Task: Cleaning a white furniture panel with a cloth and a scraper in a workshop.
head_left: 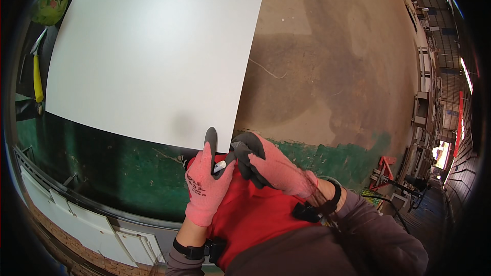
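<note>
A large white board (pixel 153 56) lies in front of me, its near right corner between my two hands. My left hand (pixel 207 186), in a pink glove with dark grey fingertips, rests one stretched finger on top of the board near this corner. Its other fingers are closed around a small white piece (pixel 220 166), whose kind I cannot make out. My right hand (pixel 273 166), gloved the same way, is closed in a pinch just beside the corner. A small greyish, shiny bit shows at its fingertips, mostly hidden.
Left of the board lie a tool with a yellow handle (pixel 38 79) and a green plastic bag (pixel 50 5). White cabinet-like panels (pixel 87 217) stand at the lower left. A red metal stand (pixel 382 173) is on the floor to the right, with stacked materials along the far right.
</note>
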Demonstrator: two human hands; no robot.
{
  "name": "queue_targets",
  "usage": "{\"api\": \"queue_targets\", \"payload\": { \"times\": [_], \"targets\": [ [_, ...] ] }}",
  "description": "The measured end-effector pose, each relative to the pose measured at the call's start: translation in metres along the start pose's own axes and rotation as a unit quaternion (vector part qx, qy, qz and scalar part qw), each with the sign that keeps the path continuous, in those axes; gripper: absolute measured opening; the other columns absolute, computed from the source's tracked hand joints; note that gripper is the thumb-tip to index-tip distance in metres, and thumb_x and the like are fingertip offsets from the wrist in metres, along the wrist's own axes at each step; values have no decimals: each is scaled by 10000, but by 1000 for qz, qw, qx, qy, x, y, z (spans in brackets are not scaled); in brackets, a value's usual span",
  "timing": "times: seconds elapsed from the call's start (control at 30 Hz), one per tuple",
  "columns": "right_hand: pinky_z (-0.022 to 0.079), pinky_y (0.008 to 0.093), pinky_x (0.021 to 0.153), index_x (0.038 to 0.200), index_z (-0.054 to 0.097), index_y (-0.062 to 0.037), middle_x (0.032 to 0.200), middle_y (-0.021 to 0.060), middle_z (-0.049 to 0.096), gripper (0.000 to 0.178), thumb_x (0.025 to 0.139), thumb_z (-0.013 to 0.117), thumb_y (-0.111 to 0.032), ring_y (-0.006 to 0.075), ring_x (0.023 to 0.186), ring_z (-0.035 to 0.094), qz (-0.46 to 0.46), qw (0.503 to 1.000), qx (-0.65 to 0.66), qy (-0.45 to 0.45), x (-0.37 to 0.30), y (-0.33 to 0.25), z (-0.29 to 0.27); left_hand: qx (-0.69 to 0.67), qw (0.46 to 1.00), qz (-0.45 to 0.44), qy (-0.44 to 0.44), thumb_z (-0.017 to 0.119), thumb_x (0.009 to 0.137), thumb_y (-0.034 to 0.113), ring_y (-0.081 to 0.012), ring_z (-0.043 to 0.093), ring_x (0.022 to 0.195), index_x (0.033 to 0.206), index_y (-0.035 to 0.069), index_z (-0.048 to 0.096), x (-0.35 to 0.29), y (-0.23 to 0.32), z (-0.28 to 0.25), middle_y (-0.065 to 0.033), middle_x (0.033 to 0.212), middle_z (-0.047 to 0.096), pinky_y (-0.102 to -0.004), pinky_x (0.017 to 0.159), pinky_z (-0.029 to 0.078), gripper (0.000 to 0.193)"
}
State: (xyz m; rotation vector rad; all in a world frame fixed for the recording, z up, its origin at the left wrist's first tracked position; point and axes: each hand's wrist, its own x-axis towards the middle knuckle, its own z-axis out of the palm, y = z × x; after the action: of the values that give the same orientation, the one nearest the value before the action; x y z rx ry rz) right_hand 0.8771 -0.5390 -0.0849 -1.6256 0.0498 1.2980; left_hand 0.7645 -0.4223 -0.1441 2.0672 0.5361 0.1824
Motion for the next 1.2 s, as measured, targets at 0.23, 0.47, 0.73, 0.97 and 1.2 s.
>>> {"api": "queue_targets", "payload": {
  "times": [0.23,0.47,0.73,0.97,1.2],
  "targets": [
    [335,222,409,1140,464,-31,706,67,532,308,850,365,-50,82,481,420,13,999,28,-26,-1,-5,-3,-1,1000,9,7,760,673,110,-352,583,710,1159,-78,476,0,0,0,-196,836,573,-402,610,476,594],
    [355,224,429,1119,477,-38,707,54,531,278,855,392,-54,84,519,444,-44,999,-22,4,4,15,-3,7,1000,25,13,763,669,108,-352,578,698,1164,-76,471,1,0,0,-192,827,569,-401,604,475,604],
    [353,221,442,1129,479,-48,726,34,534,272,870,402,-76,71,548,446,-79,994,-76,6,9,24,-6,2,1000,-4,2,763,673,126,-340,577,685,1175,-74,466,0,0,1,-190,829,567,-398,595,474,617],
    [392,298,655,1175,454,-35,899,111,553,335,842,427,-55,199,765,499,-72,994,-82,2,8,20,-8,0,1000,4,5,765,672,131,-343,578,682,1181,-73,466,-1,-3,2,-190,832,569,-401,590,475,625],
    [390,217,512,1170,461,-43,795,43,538,352,831,372,-14,77,635,485,-50,998,-45,-8,7,18,-7,2,1000,1,3,764,674,134,-334,581,686,1184,-68,467,-1,-4,2,-183,837,571,-393,594,480,624]
  ]
}}
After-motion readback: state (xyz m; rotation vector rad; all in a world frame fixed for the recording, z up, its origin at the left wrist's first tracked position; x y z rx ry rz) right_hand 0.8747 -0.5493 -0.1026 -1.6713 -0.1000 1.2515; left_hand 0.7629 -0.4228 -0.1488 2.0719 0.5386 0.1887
